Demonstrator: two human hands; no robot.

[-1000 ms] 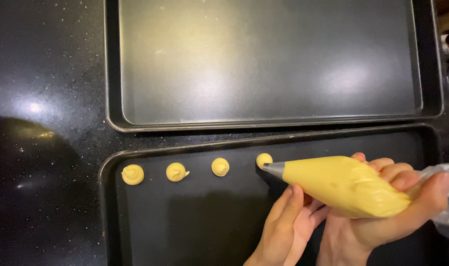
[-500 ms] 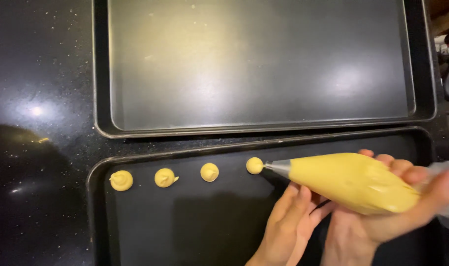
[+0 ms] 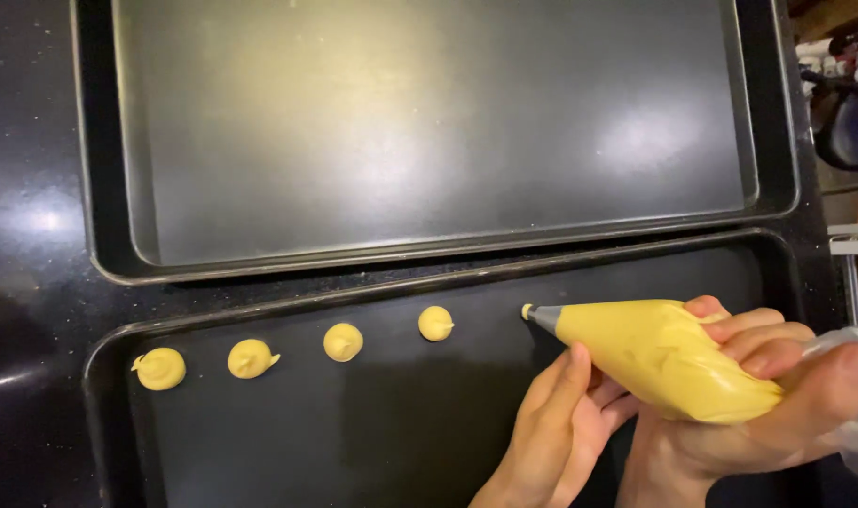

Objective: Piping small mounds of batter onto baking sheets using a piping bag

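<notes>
A clear piping bag (image 3: 664,353) full of yellow batter lies across my hands, its metal tip (image 3: 542,316) pointing left just above the near dark baking tray (image 3: 429,442). My right hand (image 3: 777,404) is wrapped around the fat end of the bag. The fingers of my left hand (image 3: 560,428) press against the bag's underside close to the tip. A small bead of batter (image 3: 527,309) shows at the nozzle. Several round yellow dollops sit in a row on the tray, from the leftmost dollop (image 3: 160,369) to the nearest dollop (image 3: 435,323).
A second, bare metal baking tray (image 3: 429,122) lies just beyond the near one on a black speckled counter (image 3: 24,235). Cluttered items (image 3: 847,103) show past the counter's right edge.
The nozzle has left the last dollop and moved a short way right along the row. A new bead of batter is at its tip.
</notes>
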